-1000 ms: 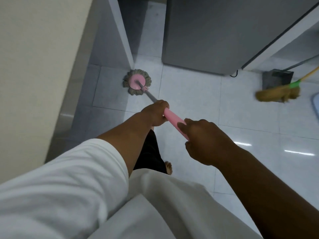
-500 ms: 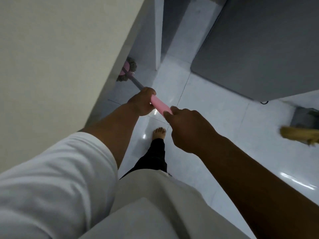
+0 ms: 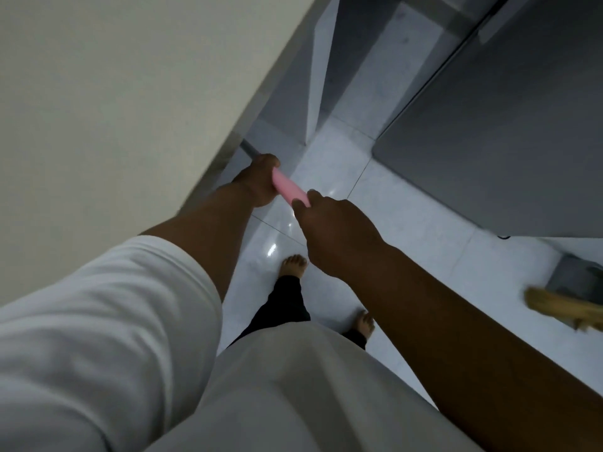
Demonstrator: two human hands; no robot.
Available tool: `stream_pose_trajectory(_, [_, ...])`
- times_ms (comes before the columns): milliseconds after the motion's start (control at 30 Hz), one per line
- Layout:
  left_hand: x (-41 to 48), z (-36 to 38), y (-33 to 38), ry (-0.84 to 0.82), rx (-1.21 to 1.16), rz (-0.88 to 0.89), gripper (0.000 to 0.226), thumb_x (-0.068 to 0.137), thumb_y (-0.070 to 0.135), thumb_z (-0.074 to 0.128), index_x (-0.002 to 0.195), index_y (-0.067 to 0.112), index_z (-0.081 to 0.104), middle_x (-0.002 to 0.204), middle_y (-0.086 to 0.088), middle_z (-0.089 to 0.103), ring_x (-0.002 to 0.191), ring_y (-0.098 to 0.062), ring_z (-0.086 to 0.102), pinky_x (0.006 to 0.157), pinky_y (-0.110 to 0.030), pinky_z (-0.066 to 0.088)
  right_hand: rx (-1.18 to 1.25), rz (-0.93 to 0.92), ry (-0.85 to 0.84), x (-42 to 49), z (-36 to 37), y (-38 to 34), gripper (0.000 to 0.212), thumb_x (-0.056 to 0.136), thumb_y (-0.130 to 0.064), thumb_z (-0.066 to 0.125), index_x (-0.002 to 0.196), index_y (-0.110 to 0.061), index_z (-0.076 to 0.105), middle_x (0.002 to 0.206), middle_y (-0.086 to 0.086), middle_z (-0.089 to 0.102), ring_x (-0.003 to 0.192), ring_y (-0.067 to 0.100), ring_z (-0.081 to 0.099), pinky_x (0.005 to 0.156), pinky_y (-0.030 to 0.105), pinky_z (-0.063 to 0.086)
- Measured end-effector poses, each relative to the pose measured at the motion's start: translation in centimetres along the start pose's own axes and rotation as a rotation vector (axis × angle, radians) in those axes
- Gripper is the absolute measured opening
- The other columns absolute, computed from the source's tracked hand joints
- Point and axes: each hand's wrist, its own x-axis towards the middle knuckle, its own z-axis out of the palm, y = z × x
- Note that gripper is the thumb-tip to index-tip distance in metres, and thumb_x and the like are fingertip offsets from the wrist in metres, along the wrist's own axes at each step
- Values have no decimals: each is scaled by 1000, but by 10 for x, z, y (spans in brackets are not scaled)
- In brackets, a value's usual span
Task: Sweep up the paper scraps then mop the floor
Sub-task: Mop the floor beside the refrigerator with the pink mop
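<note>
Firmly, the left hand (image 3: 257, 181) and right hand (image 3: 332, 233) curl round the pink mop handle (image 3: 290, 190), whose shaft runs toward eleven o'clock behind the wall (image 3: 130, 93), mop head hidden, broom (image 3: 567, 309) at four o'clock.

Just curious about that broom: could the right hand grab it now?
Probably not: the right hand grips the pink mop handle, and the broom lies down on the floor, well off to its right.

mop handle (image 3: 290, 190) runs forward-left, left hand (image 3: 257, 181) ahead, right hand (image 3: 329, 233) behind it. Shaft goes out of sight behind counter (image 3: 130, 93) edge on the left. Cabinet (image 3: 505, 125) front-right. Broom (image 3: 561, 308) and dustpan (image 3: 577, 278) on floor (image 3: 408, 223) far right, broom nearer.
</note>
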Motion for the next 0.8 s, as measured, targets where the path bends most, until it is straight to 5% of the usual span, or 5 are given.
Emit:
stream_pose_trajectory(267, [-49, 61, 76, -29, -167, 36, 62, 89, 14, 71, 142, 7, 38, 143, -16, 42, 125, -31, 52, 107, -40, 44, -61, -102, -1, -86, 6, 72, 46, 93, -21, 54, 137, -12, 44, 116, 9, 56, 82, 20, 60, 76, 29, 51])
stream_pose_trajectory(400, [-89, 110, 124, -15, -188, 36, 60, 90, 11, 69, 141, 6, 39, 145, -15, 43, 125, -29, 53, 108, -38, 43, -60, -116, -33, -152, 20, 108, 44, 94, -23, 52, 136, -14, 45, 111, 6, 56, 71, 15, 43, 67, 22, 39])
stream_pose_trajectory(600, [-147, 180, 198, -1, -201, 92, 55, 89, 20, 71, 137, 6, 47, 145, -14, 43, 128, -29, 52, 109, -41, 42, -144, -117, -148, -252, 30, 161, 47, 88, -20, 56, 133, -17, 44, 116, 6, 53, 80, 22, 58, 68, 28, 46])
stream_pose_trajectory(800, [-174, 222, 232, 47, -269, 113, 52, 86, 24, 74, 130, 11, 49, 138, -8, 45, 116, -27, 57, 99, -39, 48, -188, -131, -156, -302, 27, 191, 45, 89, -17, 49, 134, -22, 42, 110, 1, 51, 77, 20, 54, 62, 26, 41])
